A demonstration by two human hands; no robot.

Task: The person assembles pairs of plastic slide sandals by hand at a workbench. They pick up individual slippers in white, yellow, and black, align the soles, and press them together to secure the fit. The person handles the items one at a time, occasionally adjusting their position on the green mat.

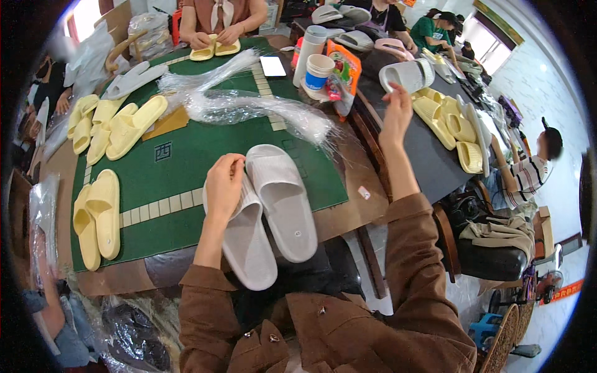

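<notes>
A pair of grey slippers lies at the table's near edge: the left grey slipper (252,245) and the right grey slipper (286,205), side by side. My left hand (225,185) is over the strap of the left one, its fingers curled together; whatever they pinch is too small to make out. Raised off to the right, my right hand (397,115) has its thumb and fingertips drawn together, and any thin thing in them does not show. Just beyond it in the picture is a pale grey slipper (407,76). A bundle of clear plastic strands (267,109) spreads across the table beyond the grey pair.
Cream slippers (99,214) and several more (134,127) line the green table (155,180) at left. A blue-and-white cup (318,71), a white phone (272,66) and an orange packet (345,65) sit farther back. Opposite, a person's hands hold cream slippers (214,48). A dark table (429,171) stands right.
</notes>
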